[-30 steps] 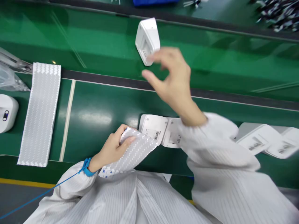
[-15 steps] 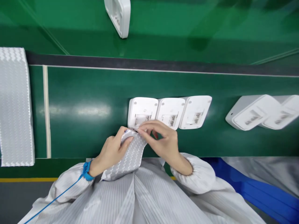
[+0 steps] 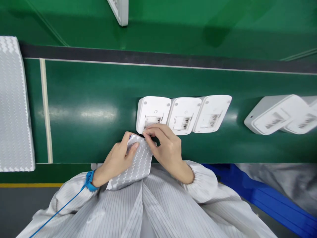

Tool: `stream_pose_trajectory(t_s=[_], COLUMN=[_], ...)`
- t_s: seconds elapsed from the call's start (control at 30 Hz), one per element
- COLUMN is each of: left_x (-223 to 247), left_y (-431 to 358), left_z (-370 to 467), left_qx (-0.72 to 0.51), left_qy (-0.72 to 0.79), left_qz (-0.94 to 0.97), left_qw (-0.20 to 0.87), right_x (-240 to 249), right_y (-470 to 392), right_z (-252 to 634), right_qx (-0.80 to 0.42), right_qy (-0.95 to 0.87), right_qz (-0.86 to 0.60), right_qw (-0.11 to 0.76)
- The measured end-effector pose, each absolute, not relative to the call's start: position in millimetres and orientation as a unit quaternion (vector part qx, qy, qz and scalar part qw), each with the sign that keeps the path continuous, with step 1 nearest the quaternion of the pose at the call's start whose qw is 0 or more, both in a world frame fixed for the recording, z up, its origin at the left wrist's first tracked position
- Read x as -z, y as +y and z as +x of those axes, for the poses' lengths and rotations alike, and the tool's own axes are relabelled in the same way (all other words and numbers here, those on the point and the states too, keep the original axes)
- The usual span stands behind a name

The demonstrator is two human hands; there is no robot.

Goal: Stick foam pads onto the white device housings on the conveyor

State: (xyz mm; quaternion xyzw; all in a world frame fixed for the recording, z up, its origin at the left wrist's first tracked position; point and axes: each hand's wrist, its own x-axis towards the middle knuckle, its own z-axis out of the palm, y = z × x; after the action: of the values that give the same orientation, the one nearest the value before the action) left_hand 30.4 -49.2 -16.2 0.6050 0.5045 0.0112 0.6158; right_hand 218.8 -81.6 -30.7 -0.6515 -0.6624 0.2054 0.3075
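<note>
My left hand [image 3: 119, 157] grips a grey-and-white patterned sheet [image 3: 135, 163] that looks like sticker backing, thumb on top. It hangs over the bench's front edge against my gown. My right hand [image 3: 165, 143] is closed in a pinch at the near edge of a white plastic device [image 3: 156, 107], beside the sheet's upper edge. Whatever lies between those fingertips is too small to make out. Touching that device on its right are a second white device [image 3: 184, 110] and a third [image 3: 213, 109], all with open battery compartments facing up.
Two more white devices [image 3: 269, 114] lean overlapped at the right. A stack of patterned sheets [image 3: 13, 109] lies at the left, beyond a pale strip [image 3: 46, 109]. Another white device [image 3: 122, 13] stands on the far green surface. A blue cord [image 3: 59, 210] runs from my left wristband.
The view has shifted slightly, moving the far device up in the picture. My right fingertips have moved a little left along the near edge of the leftmost device. The left hand still holds the sheet.
</note>
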Motion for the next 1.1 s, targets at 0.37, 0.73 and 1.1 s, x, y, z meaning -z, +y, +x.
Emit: stream_pose_trajectory(t_s=[0.37, 0.73, 1.1], left_x=[16, 16, 18], left_y=[-51, -46, -43], left_z=[36, 42, 40], left_qx=[-0.029, -0.032, -0.03], left_qy=[0.476, 0.48, 0.469], left_qz=[0.629, 0.645, 0.625], left_qw=[0.614, 0.593, 0.623], right_x=[19, 26, 22], right_y=[-91, -97, -94], right_z=[241, 260, 260], right_qx=[-0.362, -0.27, -0.166], right_qy=[-0.606, -0.563, -0.689], right_qz=[-0.598, -0.687, -0.666], right_qw=[0.379, 0.372, 0.23])
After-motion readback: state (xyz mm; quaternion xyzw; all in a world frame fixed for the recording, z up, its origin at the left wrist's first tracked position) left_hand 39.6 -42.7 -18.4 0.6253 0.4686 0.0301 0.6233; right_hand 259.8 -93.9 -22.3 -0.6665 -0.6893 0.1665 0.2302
